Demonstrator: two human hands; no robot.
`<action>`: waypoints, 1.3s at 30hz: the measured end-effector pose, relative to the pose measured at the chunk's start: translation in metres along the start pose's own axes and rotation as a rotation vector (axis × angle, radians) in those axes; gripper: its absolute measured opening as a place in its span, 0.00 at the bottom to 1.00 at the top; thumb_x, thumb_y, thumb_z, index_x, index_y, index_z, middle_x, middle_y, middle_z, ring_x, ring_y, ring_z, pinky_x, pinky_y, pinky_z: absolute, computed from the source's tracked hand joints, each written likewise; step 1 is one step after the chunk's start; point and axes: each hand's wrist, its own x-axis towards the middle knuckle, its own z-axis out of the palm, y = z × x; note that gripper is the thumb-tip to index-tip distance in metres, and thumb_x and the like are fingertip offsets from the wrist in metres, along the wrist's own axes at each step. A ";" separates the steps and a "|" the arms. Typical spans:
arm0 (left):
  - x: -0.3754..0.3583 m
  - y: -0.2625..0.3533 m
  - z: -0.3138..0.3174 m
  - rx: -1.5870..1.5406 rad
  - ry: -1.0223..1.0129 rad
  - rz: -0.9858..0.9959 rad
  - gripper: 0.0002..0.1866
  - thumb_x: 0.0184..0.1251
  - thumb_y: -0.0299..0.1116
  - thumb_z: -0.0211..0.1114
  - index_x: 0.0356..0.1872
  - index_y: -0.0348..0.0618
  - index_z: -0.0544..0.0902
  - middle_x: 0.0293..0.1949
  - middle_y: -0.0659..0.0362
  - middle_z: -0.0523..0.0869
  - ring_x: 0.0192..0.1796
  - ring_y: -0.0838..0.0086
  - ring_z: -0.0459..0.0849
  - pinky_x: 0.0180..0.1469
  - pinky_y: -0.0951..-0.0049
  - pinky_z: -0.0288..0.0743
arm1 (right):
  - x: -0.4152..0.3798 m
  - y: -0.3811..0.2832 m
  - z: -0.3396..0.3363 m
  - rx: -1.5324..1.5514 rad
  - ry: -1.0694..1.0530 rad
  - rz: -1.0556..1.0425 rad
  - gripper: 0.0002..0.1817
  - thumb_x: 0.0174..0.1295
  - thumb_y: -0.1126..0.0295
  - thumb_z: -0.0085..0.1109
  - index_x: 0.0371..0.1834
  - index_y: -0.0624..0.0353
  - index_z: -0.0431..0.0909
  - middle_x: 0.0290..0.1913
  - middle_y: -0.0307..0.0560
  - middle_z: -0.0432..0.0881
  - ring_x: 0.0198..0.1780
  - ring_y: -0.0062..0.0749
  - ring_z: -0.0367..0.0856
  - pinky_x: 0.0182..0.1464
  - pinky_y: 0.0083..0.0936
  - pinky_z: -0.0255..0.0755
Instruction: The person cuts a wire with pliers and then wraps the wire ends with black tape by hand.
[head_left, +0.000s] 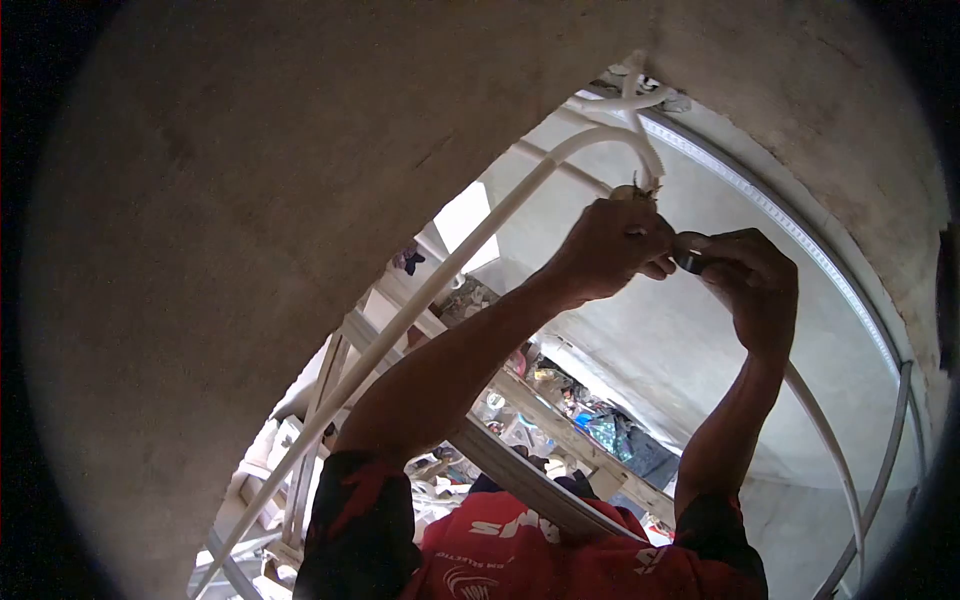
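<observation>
My left hand (625,240) is raised and closed at the end of a white flexible conduit (600,135), which loops down to it. Thin dark strands (642,187) stick out above the knuckles; the fingers hide most of what lies inside them. Close beside it, my right hand (755,275) pinches a small dark roll (690,254) that looks like black tape. The roll sits between the two hands, near the left fingertips. Both arms reach up from the bottom, in front of a red and black shirt (500,545).
A rough plaster surface (230,200) with a cut edge fills the left and top. A curved metal channel (790,210) borders the right, with another pale conduit (825,425) hanging there. Below are wooden beams (540,410) and scattered items, including a blue bag (605,430).
</observation>
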 end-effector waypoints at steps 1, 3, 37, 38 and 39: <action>0.000 0.000 0.001 -0.004 0.021 -0.002 0.14 0.76 0.32 0.61 0.39 0.26 0.82 0.34 0.49 0.86 0.38 0.66 0.92 0.46 0.68 0.91 | 0.000 0.000 0.000 0.004 -0.021 -0.002 0.14 0.52 0.85 0.67 0.43 0.62 0.88 0.39 0.49 0.86 0.40 0.31 0.88 0.44 0.26 0.84; 0.000 0.000 0.002 0.041 0.018 0.057 0.13 0.76 0.32 0.60 0.38 0.27 0.80 0.34 0.49 0.86 0.38 0.66 0.92 0.44 0.68 0.91 | 0.000 -0.001 0.000 -0.045 0.006 -0.034 0.14 0.52 0.85 0.66 0.43 0.62 0.88 0.39 0.48 0.86 0.39 0.30 0.87 0.44 0.24 0.83; -0.002 -0.023 -0.018 -0.055 0.078 0.112 0.14 0.66 0.32 0.75 0.47 0.38 0.81 0.41 0.58 0.87 0.43 0.75 0.83 0.50 0.72 0.76 | -0.002 -0.010 0.020 -0.277 0.056 -0.238 0.04 0.54 0.73 0.73 0.31 0.60 0.88 0.23 0.47 0.82 0.25 0.36 0.82 0.32 0.34 0.73; -0.002 -0.023 -0.018 -0.030 0.069 0.121 0.14 0.68 0.34 0.74 0.47 0.38 0.81 0.42 0.58 0.87 0.44 0.76 0.82 0.51 0.72 0.76 | 0.000 -0.004 0.022 -0.270 0.078 -0.200 0.04 0.54 0.74 0.73 0.31 0.61 0.88 0.23 0.48 0.82 0.25 0.36 0.83 0.32 0.34 0.74; -0.002 -0.024 -0.018 -0.004 0.061 0.127 0.15 0.69 0.37 0.73 0.47 0.38 0.80 0.42 0.59 0.87 0.45 0.76 0.82 0.51 0.72 0.76 | 0.001 -0.001 0.024 -0.259 0.099 -0.159 0.04 0.54 0.74 0.73 0.31 0.61 0.88 0.24 0.48 0.82 0.26 0.37 0.84 0.32 0.34 0.76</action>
